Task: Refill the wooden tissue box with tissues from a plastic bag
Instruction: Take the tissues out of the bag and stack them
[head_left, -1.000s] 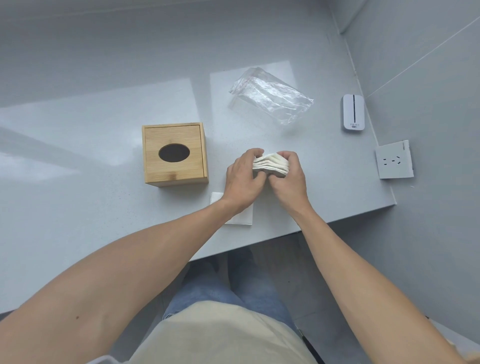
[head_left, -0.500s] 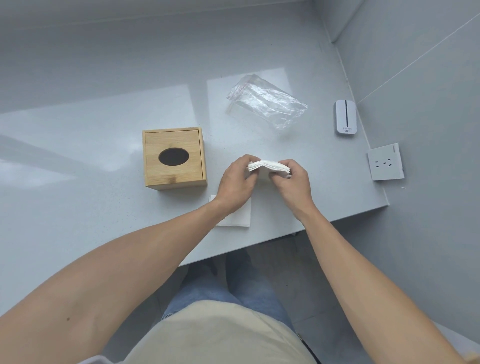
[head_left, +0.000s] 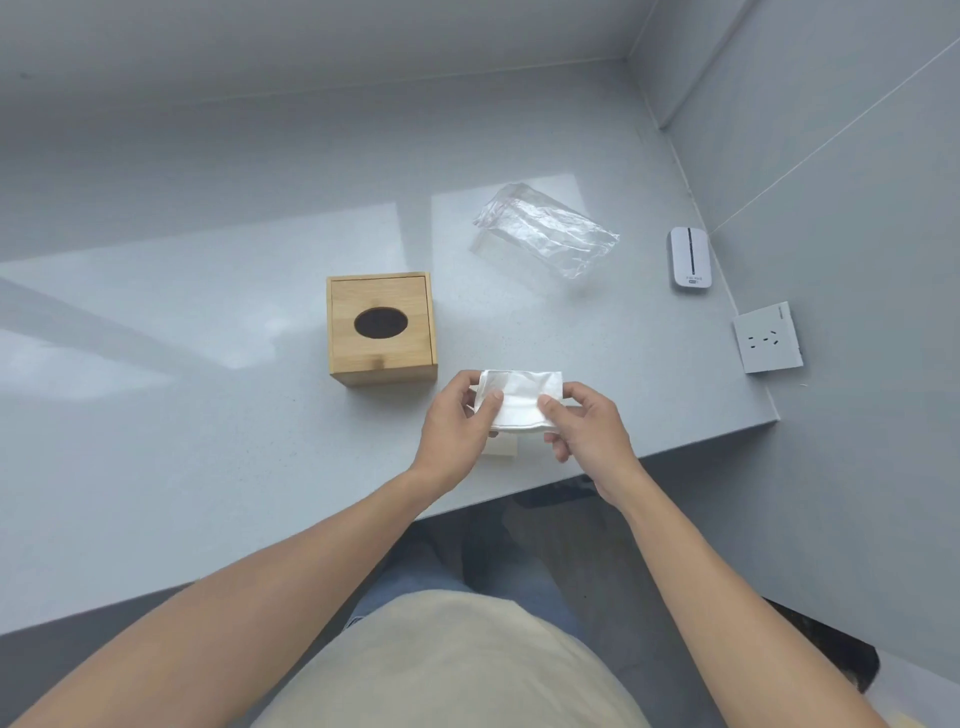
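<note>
A stack of white tissues is held flat between both hands just above the grey counter. My left hand pinches its left side and my right hand pinches its right side. The wooden tissue box, lid on with a dark oval slot, stands to the upper left of the hands. The empty clear plastic bag lies crumpled farther back. A white sheet lies on the counter, mostly hidden under the hands.
A small white device lies by the right wall. A white wall socket sits on the wall at the right. The counter's front edge runs just below the hands; the right wall is close.
The tissue stack has been turned from edge-on to flat, broad side up, and drawn slightly toward me. The camera view has tilted, so the box and bag appear lower.
</note>
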